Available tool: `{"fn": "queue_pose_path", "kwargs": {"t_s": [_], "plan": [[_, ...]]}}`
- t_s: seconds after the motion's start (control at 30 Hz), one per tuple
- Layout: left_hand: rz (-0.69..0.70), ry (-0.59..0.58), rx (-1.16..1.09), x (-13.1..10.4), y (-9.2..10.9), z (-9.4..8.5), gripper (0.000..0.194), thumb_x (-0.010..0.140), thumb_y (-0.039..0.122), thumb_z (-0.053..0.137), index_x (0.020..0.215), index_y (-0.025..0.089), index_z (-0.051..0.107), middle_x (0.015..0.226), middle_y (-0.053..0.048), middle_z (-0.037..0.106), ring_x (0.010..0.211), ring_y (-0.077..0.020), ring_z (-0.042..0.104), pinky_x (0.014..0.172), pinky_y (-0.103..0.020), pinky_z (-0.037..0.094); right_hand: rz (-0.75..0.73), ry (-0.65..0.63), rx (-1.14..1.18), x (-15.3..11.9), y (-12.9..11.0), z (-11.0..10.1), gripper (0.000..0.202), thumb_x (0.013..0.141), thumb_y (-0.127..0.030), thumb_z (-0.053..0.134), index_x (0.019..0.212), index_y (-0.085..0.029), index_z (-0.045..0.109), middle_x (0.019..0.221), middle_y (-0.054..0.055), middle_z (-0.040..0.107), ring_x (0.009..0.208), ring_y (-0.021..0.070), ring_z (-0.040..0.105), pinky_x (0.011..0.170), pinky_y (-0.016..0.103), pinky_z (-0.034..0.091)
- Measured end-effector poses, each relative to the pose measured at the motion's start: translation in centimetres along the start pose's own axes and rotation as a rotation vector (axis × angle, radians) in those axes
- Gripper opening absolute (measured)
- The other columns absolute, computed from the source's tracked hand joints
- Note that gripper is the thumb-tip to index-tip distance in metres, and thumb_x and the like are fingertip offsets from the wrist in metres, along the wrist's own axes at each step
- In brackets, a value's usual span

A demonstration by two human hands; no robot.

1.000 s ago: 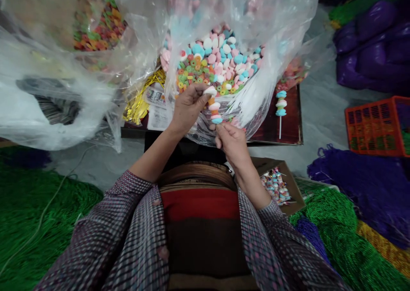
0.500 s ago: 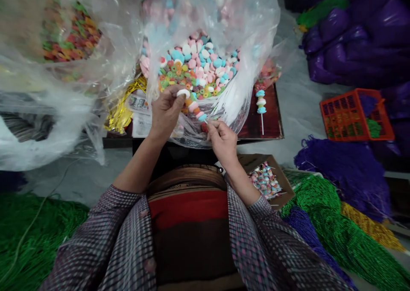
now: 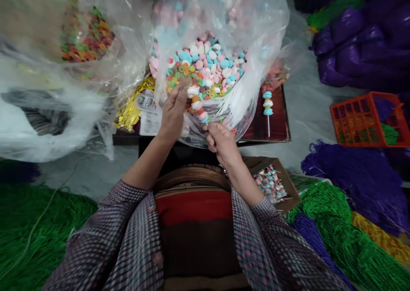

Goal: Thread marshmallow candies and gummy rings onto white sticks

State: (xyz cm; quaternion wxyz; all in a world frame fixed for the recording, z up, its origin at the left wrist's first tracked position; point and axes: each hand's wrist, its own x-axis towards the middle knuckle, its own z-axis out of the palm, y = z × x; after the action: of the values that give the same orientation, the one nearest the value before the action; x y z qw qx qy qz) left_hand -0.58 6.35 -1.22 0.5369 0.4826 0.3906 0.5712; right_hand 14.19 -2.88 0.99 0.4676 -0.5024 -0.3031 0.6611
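My right hand [image 3: 222, 141] pinches the bare white stick of a candy skewer [image 3: 199, 110]. Pink, white and blue marshmallows alternate with orange gummy rings along it, and a white marshmallow tops its upper end. My left hand [image 3: 174, 112] is close beside that end, fingers stretched upward and blurred at the tips; whether it touches the candy I cannot tell. Behind both hands lies an open clear plastic bag [image 3: 256, 82] holding loose marshmallows [image 3: 211, 62], gummy rings [image 3: 179, 73] and a bundle of white sticks [image 3: 235, 101].
Another candy skewer [image 3: 268, 105] lies on the dark table [image 3: 282, 124] at right. A cardboard box [image 3: 290, 193] of wrapped skewers sits below. Gold twist ties [image 3: 131, 109] lie left, near a bag of gummy rings [image 3: 89, 39]. An orange crate [image 3: 355, 120] stands right.
My left fingers have come off the white marshmallow, which now sits at the skewer's top, and have straightened. My right hand keeps its pinch on the stick. The whole view has shifted slightly.
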Motion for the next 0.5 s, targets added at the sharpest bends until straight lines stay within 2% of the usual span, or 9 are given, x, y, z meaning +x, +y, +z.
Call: {"fn": "queue_pose_path", "kwargs": {"t_s": [0.13, 0.2, 0.3, 0.4, 0.5], "plan": [[-0.148, -0.011, -0.248, 0.0, 1.2, 0.6, 0.043, 0.097, 0.067, 0.057, 0.1, 0.027, 0.072, 0.082, -0.003, 0.074, 0.082, -0.0176, 0.072, 0.07, -0.033, 0.059, -0.094, 0.049, -0.049, -0.1, 0.3, -0.2, 0.048, 0.071, -0.063, 0.085, 0.09, -0.023, 0.064, 0.058, -0.011, 0.044, 0.045, 0.0046, 0.025, 0.043, 0.023, 0.015], [-0.198, -0.022, -0.287, -0.1, 1.6, 0.9, 0.047, 0.101, 0.067, 0.051, 0.095, 0.024, 0.069, 0.08, -0.003, 0.072, 0.081, -0.0154, 0.071, 0.069, -0.031, 0.059, -0.147, 0.076, -0.067, 0.0, 0.6, -0.2, 0.045, 0.071, -0.057, 0.087, 0.09, -0.024, 0.064, 0.061, -0.011, 0.043, 0.047, 0.0053, 0.026, 0.043, 0.024, 0.017], [-0.202, -0.029, -0.248, -0.2, 1.5, 1.4, 0.047, 0.102, 0.068, 0.048, 0.099, 0.024, 0.064, 0.084, -0.002, 0.072, 0.086, -0.0155, 0.074, 0.074, -0.031, 0.06, -0.204, 0.133, -0.104, 0.0, 1.1, -0.1, 0.041, 0.073, -0.055, 0.087, 0.086, -0.023, 0.063, 0.063, -0.009, 0.046, 0.048, 0.0055, 0.026, 0.043, 0.024, 0.016], [-0.194, -0.004, -0.183, -0.6, 1.4, 2.5, 0.043, 0.105, 0.064, 0.046, 0.1, 0.024, 0.059, 0.081, -0.002, 0.072, 0.093, -0.0167, 0.075, 0.077, -0.03, 0.059, -0.167, 0.127, -0.1, -0.1, 1.4, 0.3, 0.044, 0.078, -0.062, 0.08, 0.083, -0.023, 0.062, 0.056, -0.01, 0.043, 0.045, 0.0058, 0.026, 0.041, 0.024, 0.015], [-0.214, 0.072, -0.187, -1.0, 2.0, 3.8, 0.041, 0.109, 0.057, 0.039, 0.092, 0.023, 0.053, 0.069, -0.001, 0.066, 0.093, -0.0172, 0.076, 0.075, -0.027, 0.058, -0.075, 0.021, -0.056, -0.5, 1.2, 0.5, 0.045, 0.08, -0.066, 0.077, 0.085, -0.023, 0.063, 0.046, -0.012, 0.038, 0.039, 0.0058, 0.024, 0.038, 0.023, 0.016]]}}
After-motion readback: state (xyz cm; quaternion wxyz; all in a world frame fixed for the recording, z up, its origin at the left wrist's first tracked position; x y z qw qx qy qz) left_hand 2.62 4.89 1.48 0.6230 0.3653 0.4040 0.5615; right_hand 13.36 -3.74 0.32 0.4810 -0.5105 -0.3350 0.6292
